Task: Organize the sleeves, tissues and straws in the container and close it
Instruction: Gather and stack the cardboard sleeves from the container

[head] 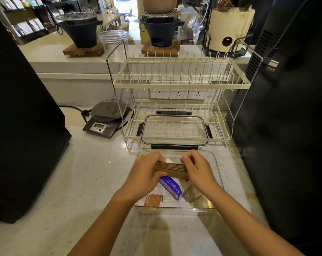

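Observation:
A clear plastic container (216, 174) stands open on the counter in front of me. Over it, my left hand (144, 174) and my right hand (198, 168) grip the two ends of a stack of brown cardboard sleeves (172, 169). Below the stack, inside the container, lies a blue tissue pack (170, 187) on white packets, with a brown printed packet (153, 200) at the near left corner. A wrapped straw (187, 189) lies slanted beside the tissue pack. The clear lid (174, 129) with black clips rests on the lower tier of the dish rack behind the container.
A cream two-tier dish rack (182, 84) stands just behind the container. A digital scale (105, 118) sits to its left. Large black appliances flank the counter on the left (21, 117) and on the right (285, 108). Black pots and a clear jar (113, 42) stand on the raised ledge.

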